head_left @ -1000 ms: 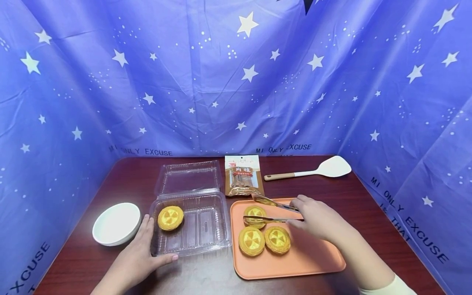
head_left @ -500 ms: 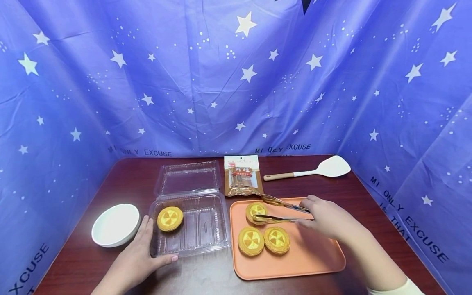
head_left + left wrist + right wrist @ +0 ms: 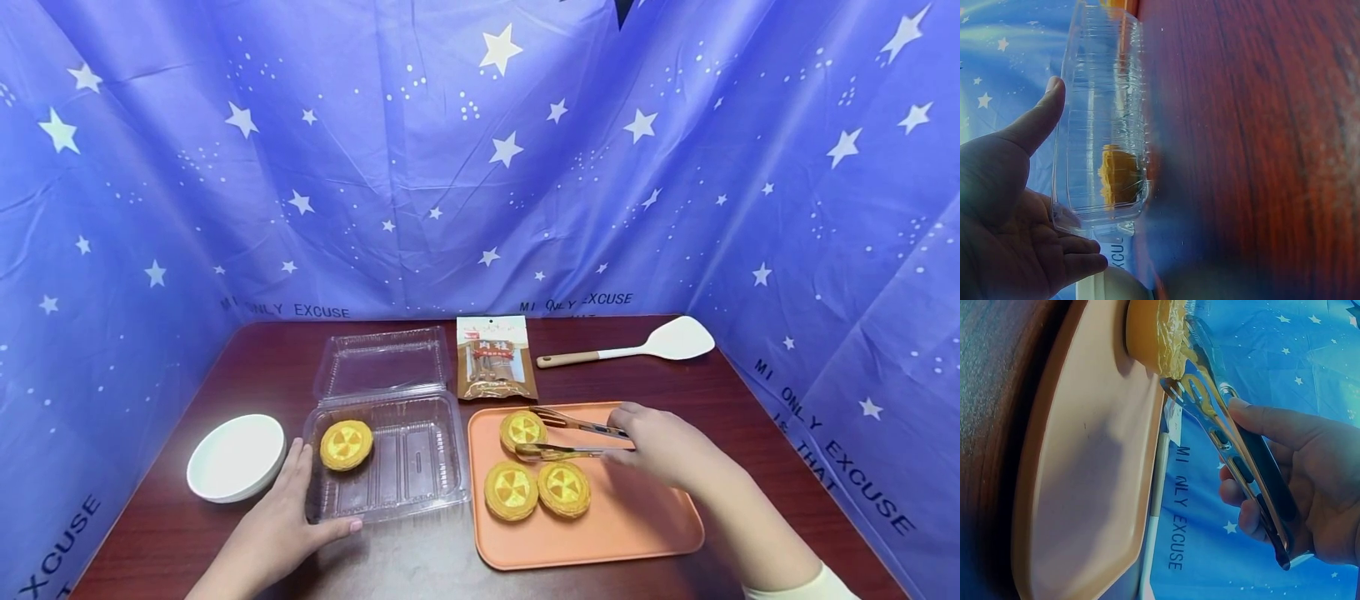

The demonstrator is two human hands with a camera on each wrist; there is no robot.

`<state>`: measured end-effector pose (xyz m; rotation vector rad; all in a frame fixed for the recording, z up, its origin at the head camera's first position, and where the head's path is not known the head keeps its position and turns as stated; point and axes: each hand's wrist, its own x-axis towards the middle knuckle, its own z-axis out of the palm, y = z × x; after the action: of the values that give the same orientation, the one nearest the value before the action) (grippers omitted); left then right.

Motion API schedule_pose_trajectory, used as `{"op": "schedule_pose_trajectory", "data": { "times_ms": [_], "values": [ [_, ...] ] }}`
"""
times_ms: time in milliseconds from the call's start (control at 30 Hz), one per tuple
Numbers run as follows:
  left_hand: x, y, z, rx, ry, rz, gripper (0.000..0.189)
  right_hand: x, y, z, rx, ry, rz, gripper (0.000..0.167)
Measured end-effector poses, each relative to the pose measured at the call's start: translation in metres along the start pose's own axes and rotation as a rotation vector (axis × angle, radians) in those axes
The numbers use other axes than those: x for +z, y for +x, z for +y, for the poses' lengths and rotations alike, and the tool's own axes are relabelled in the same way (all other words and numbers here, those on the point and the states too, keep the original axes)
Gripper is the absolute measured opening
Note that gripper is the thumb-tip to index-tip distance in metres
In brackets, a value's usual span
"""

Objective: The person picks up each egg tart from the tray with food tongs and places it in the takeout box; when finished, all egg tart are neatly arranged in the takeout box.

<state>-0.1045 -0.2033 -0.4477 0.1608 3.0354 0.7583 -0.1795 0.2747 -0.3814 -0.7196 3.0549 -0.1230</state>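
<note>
My right hand [image 3: 663, 450] grips a pair of metal tongs [image 3: 562, 452], their arms spread apart over the orange tray [image 3: 637, 525]. The tong tips reach the right side of the back egg tart [image 3: 522, 432]; one arm lies toward its far edge, the other toward its near edge. Two more egg tarts, a left one [image 3: 512, 492] and a right one [image 3: 565, 489], sit side by side in front. With fingers straight and thumb spread, my left hand [image 3: 277, 525] rests at the near left corner of a clear plastic clamshell box [image 3: 420, 496]. Inside that box is one egg tart [image 3: 347, 444].
A white bowl [image 3: 236, 458] stands left of the box, close to my left hand. Behind the tray are a brown packet [image 3: 495, 358] and a white spatula [image 3: 675, 339] with a wooden handle. The box's lid [image 3: 386, 362] lies folded back. A starry blue curtain [image 3: 420, 208] surrounds the table.
The tongs have moved right from over the back tart to its right side, and their far arm has come lower and nearer. That tart sits slightly farther back. My left hand stays put.
</note>
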Motion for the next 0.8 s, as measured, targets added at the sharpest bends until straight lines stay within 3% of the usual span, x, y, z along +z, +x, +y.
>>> {"op": "schedule_pose_trajectory", "data": {
  "times_ms": [800],
  "values": [
    [0.000, 0.000, 0.000, 0.000, -0.008, 0.000, 0.134, -0.012, 0.000, -0.003, -0.102, -0.024, 0.108, 0.022]
  ]
}}
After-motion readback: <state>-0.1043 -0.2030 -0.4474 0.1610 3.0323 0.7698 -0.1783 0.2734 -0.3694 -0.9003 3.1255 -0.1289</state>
